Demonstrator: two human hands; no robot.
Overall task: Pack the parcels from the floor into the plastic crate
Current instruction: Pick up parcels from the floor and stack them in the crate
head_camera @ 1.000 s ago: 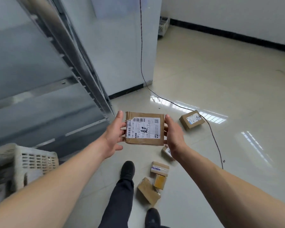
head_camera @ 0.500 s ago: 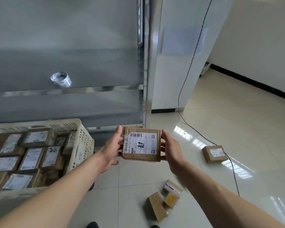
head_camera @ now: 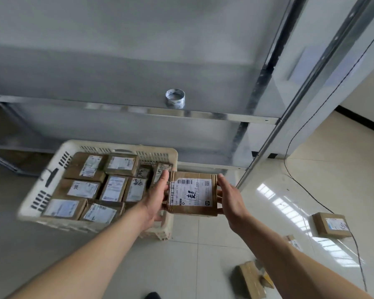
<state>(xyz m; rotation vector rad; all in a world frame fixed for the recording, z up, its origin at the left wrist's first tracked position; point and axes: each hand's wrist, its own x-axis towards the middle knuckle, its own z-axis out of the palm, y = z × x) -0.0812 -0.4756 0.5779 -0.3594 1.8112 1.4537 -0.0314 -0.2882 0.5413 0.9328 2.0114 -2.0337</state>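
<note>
Parcel held between two hands beside the nearly full crate.

At centre left, the white slotted plastic crate holds flat cardboard boxes laid label-up, probably to use the space well. The left hand and right hand grip the parcel by its opposite ends, fingers curled underneath, level at the crate's right rim. Lower right, more parcels lie on glossy tile.

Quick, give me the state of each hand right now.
Left hand: holds the left end of the labelled parcel, fingers curled under it.
Right hand: holds the parcel's right end, beside the plastic crate.
</note>
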